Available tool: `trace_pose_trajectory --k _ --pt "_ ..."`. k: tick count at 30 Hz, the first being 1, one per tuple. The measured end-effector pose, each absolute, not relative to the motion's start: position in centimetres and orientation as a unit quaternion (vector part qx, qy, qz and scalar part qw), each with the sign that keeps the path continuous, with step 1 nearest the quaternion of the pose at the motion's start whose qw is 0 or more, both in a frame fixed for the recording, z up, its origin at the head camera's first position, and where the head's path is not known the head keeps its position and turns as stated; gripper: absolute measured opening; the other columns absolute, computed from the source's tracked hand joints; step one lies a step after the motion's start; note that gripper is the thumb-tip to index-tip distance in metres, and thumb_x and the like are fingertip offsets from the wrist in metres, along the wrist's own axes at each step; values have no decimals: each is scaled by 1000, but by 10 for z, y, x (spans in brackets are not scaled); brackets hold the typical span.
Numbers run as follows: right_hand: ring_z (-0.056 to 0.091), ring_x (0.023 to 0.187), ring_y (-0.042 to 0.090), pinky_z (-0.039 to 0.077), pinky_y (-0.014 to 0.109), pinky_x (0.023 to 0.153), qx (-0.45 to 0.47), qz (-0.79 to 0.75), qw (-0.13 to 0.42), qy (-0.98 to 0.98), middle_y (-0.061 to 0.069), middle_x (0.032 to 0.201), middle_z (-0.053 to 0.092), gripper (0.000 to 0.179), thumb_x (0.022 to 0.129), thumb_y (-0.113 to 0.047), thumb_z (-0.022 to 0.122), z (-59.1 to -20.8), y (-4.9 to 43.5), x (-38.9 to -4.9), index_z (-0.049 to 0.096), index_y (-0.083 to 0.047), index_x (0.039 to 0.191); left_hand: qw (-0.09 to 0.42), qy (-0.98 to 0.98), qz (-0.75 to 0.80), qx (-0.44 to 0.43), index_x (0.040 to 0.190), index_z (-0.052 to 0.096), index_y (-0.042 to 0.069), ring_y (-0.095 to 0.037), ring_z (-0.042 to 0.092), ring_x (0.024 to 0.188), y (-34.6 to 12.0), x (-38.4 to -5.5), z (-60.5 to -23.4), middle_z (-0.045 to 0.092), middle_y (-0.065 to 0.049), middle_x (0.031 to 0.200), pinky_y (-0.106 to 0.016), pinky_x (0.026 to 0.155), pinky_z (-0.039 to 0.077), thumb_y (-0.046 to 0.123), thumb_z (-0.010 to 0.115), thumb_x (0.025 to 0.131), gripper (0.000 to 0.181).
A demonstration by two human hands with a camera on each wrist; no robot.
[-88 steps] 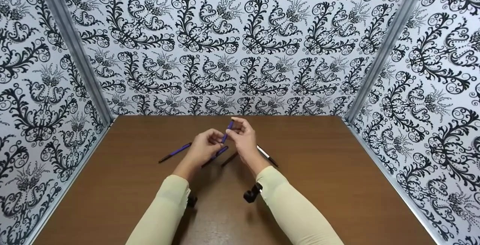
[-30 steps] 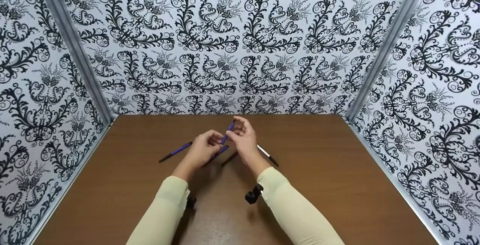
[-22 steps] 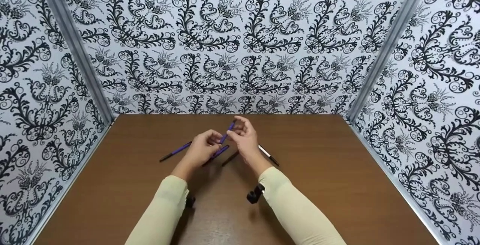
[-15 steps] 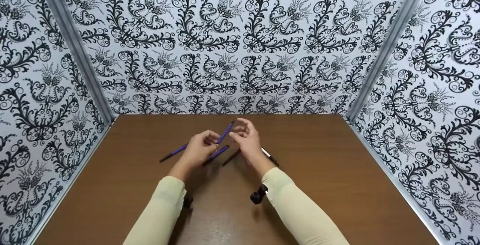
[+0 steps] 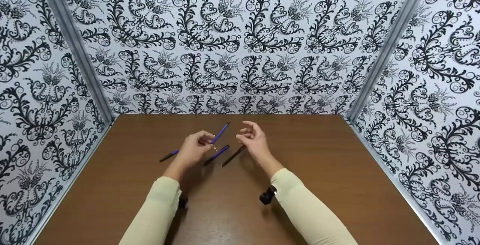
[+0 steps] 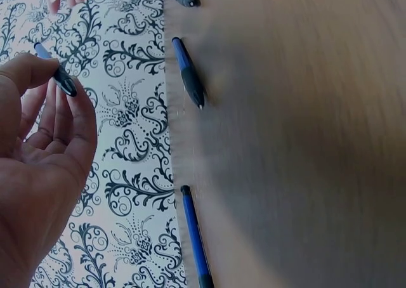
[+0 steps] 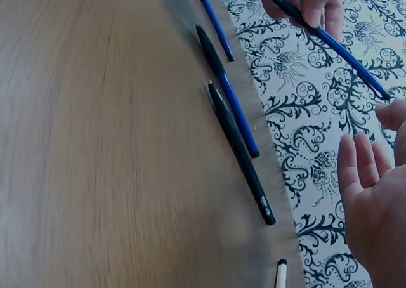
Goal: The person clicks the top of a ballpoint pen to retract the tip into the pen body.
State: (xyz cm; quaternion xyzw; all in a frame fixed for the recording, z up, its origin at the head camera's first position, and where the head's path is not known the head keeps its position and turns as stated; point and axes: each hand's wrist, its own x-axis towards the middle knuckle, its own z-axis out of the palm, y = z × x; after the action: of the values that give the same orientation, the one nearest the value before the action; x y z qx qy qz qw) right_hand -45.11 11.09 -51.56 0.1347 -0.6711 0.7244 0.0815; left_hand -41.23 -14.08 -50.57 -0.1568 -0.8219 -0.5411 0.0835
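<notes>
L hand (image 5: 195, 149) pinches the held pen (image 5: 220, 133) (blue) by its black grip end, tilted, up off the table (image 5: 225, 207); R hand (image 5: 255, 140) is empty, fingers relaxed — near the pen's far end, not touching; progress, I'd judge: held pen's up & looks whole, not yet put w/ the rest; those lie on the table — outer blue pen (image 5: 169, 155) (partly hidden), mid blue pen (image 5: 216, 155), black pen (image 5: 233, 156), white pen (image 7: 281, 274) (R wrist view only).
</notes>
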Motion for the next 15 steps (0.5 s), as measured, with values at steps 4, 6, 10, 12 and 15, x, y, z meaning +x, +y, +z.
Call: trace_pose_trajectory --k 4,6,10,12,15 --pt "69 96 22 64 52 94 137 719 78 -677 18 116 68 56 92 13 80 -517 116 -451 61 3 144 86 -825 -537 -152 117 77 0 -24 70 99 -147 -412 -507 75 -12 106 -41 95 58 -12 70 96 25" --pt "68 98 24 65 45 92 137 720 74 -677 15 115 68 56 92 13 79 -518 119 -451 61 3 144 85 -828 -534 -146 116 77 1 -24 69 98 -151 -412 -508 75 -11 106 -42 96 58 -12 70 97 24" --pt "68 102 32 66 36 88 137 719 69 -678 16 116 67 55 93 13 79 -520 124 -452 62 3 144 82 -835 -527 -137 116 76 1 -25 69 99 -158 -411 -509 74 -10 106 -44 96 58 -11 71 98 23" --pt "68 103 34 65 35 87 137 713 69 -684 19 118 67 55 93 12 80 -520 127 -452 62 2 143 80 -839 -521 -137 116 76 1 -26 70 99 -161 -411 -510 74 -11 106 -44 94 59 -11 70 98 23" --pt "69 102 32 64 31 85 138 694 76 -702 22 119 68 54 93 10 82 -521 131 -452 63 1 142 78 -845 -510 -139 117 76 0 -27 70 99 -166 -411 -512 74 -11 107 -42 92 59 -11 69 97 23"
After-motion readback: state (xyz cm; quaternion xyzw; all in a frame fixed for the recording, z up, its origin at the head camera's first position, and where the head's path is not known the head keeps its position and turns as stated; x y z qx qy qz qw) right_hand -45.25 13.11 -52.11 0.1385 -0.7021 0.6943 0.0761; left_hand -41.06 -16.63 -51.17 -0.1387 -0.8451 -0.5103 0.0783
